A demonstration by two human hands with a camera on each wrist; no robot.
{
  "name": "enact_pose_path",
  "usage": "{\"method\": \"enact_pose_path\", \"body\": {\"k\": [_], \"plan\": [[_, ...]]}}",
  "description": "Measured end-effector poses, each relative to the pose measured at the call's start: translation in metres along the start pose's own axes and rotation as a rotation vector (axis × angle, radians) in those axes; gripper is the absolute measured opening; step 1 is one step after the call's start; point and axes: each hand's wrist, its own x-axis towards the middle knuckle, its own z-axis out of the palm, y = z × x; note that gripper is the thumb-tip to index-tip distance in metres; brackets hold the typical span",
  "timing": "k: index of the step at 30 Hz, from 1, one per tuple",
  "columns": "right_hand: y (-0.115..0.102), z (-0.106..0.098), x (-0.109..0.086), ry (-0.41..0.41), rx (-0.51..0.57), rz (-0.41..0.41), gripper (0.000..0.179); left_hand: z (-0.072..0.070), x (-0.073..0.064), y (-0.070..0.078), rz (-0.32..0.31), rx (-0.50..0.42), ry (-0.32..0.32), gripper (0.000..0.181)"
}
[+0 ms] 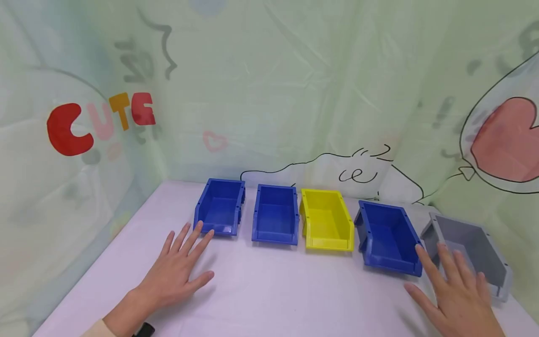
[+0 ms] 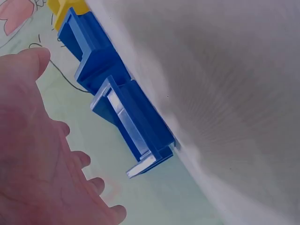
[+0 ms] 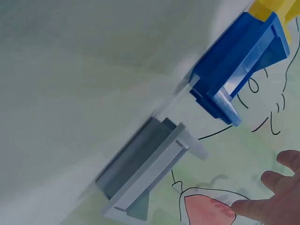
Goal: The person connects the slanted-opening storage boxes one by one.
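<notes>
Blue plastic, leftmost bin (image 1: 219, 206): just beyond the left hand (image 1: 172, 274), two fingertips overlapping its near left corner in the head view. Left fingers (image 1: 191, 238): released, straight and fanned apart, thumb out to the right; shadow falls on the white worktop (image 1: 294, 290) beside them. Left wrist view: a gap shows between these fingers and the bins.

Right hand (image 1: 461, 299): fingers (image 1: 429, 266) likewise released and spread, thumb pointing left. Head view: index tip overlaps the near right corner of the right-hand blue bin (image 1: 387, 238); the other fingers cross the front of the grey bin (image 1: 484, 248) and hide part of it. Right wrist view: fingertips well apart from both bins, backdrop (image 1: 273, 93) showing between.

Between the two sets of fingers, farther off: middle blue bin (image 1: 275, 215), right of and beyond the left fingers; then the yellow bin (image 1: 326, 224), beyond and left of the right fingers. All five bins form one row.

Backdrop hangs behind the row, pale green, printed with letters and hearts. Small black object (image 1: 144, 330) beside the left wrist, behind the fingers, near a pale sleeve (image 1: 98, 330).
</notes>
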Motion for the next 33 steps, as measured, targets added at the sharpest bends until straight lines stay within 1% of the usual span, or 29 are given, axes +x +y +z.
{"method": "enact_pose_path", "body": {"k": [3, 8, 12, 17, 19, 23, 28, 33], "plan": [[-0.009, -0.001, 0.004, -0.011, 0.016, -0.013, 0.096, -0.002, 0.001, 0.001, -0.027, -0.049, -0.011, 0.083], [-0.023, -0.002, 0.011, 0.054, 0.095, -0.072, 0.094, -0.004, 0.006, 0.001, -0.079, -0.118, -0.007, 0.082], [-0.037, 0.0, 0.015, 0.094, 0.179, -0.098, 0.093, -0.002, 0.01, -0.001, -0.12, -0.167, 0.01, 0.082], [-0.06, -0.003, 0.025, 0.146, 0.248, -0.116, 0.091, -0.001, 0.018, -0.005, -0.188, -0.273, 0.067, 0.081], [-0.071, -0.004, 0.03, 0.161, 0.272, -0.128, 0.089, 0.0, 0.023, -0.006, -0.217, -0.315, 0.099, 0.081], [-0.092, -0.006, 0.039, 0.186, 0.345, -0.152, 0.083, 0.005, 0.033, -0.011, -0.299, -0.399, 0.124, 0.081], [-0.115, -0.005, 0.048, 0.178, 0.428, -0.157, 0.078, 0.01, 0.044, -0.017, -0.398, -0.51, 0.117, 0.081], [-0.134, -0.003, 0.058, 0.19, 0.505, -0.147, 0.071, 0.015, 0.056, -0.022, -0.482, -0.61, 0.087, 0.082]]}}
